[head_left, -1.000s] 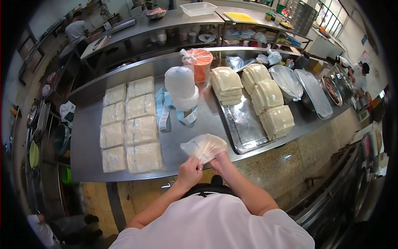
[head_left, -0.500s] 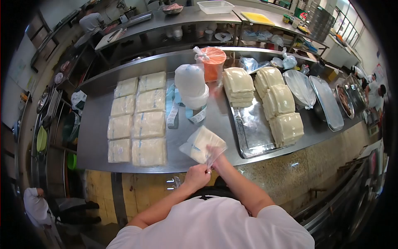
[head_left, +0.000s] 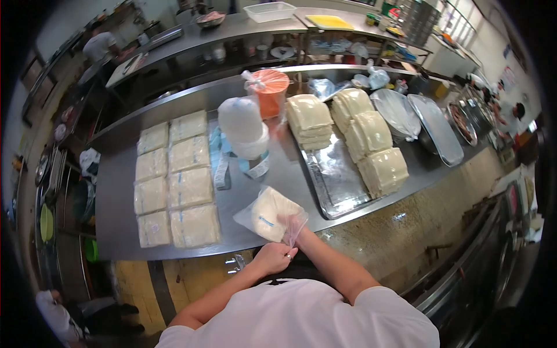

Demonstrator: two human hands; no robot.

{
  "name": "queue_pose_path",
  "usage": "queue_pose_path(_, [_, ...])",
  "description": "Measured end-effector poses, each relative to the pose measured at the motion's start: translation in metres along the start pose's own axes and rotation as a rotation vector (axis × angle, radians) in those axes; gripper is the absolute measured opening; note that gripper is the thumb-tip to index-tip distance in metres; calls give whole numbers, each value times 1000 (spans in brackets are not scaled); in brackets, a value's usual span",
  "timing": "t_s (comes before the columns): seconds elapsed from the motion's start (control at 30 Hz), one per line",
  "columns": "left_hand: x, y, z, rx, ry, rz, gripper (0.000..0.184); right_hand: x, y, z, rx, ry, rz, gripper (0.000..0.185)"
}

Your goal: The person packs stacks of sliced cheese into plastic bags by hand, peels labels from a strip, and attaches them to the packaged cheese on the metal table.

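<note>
A metal bowl [head_left: 210,24] and a white basket [head_left: 271,18] sit on the rear steel counter [head_left: 242,28].

A steel table [head_left: 243,200] carried bagged pale sheets [head_left: 191,190], a tied orange bundle [head_left: 271,103] and a tray [head_left: 339,188] of stacked sheets [head_left: 383,171].

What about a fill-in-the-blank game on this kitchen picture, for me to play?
1. On the steel table, the flat bagged packs lie in two columns of ____ packs each.
2. The wrapped tub with a knotted top is coloured ____.
3. The hand reaching into the clear bag is the person's ____ hand.
4. The other hand wears a ____ on one finger.

Missing words: four; orange; right; ring.
</note>
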State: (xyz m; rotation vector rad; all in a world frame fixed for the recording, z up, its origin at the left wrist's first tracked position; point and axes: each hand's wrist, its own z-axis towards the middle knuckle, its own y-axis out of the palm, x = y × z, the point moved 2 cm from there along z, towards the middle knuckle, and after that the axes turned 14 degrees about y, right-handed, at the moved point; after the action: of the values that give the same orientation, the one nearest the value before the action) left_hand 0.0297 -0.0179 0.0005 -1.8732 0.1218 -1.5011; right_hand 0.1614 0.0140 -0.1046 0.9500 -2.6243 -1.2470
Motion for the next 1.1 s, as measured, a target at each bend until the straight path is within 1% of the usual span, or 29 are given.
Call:
queue_pose_path(0.07, [11,-12,1,-25,2,-104,45,-5,-17,3,34,139,-7,44])
queue_pose_path(0.1, [16,-18,0,3,-5,-107,43,-5,-18,-4,2,85,-35,42])
queue_pose_path(0.17, [35,-40,-2,171,-5,-30,34,-2,-9,-24,-55,-26,-92,39])
queue_pose_path(0.2, [42,-48,4,256,-1,5,30,0,-13,-26,-9,-101,-174,34])
queue_pose_path(0.23, [47,-52,14,377,96,94,27,3,-12,-31,43,-172,-256,29])
queue_pose_path(0.27, [53,-54,25,501,193,179,24,7,-9,-34,53,-256,-264,25])
queue_pose_path(0.33, [57,-52,38,559,295,253,21,14,8,-48,79,-423,-282,25])
queue_pose_path(0.37, [53,-49,44,491,298,249,20,19,5,-48,-102,-368,-128,23])
queue_pose_path(0.4, [51,-47,48,424,297,247,19,23,3,-49,-151,-335,-67,23])
queue_pose_path(0.5, [56,-43,54,366,357,343,15,33,-4,-48,-128,-291,27,22])
queue_pose_path(0.6, [67,-40,54,371,421,265,11,37,-8,-44,-92,-277,72,24])
queue_pose_path(0.7, [61,-36,52,405,410,215,12,39,-11,-43,-77,-268,87,27])
queue_pose_path(0.8, [63,-28,44,335,482,200,12,46,-16,-45,-70,-239,105,31])
queue_pose_path(0.9, [54,-24,34,305,415,31,10,41,-23,-40,-72,-197,101,36])
queue_pose_path(1.0, [30,-51,17,463,226,42,17,33,-21,-41,-83,-150,45,41])
queue_pose_path(1.03, [15,-64,9,604,223,234,27,29,-12,-51,-88,-130,8,43])
queue_pose_path(1.1, [-42,-71,1,695,79,305,32,22,15,-83,-101,-102,-80,48])
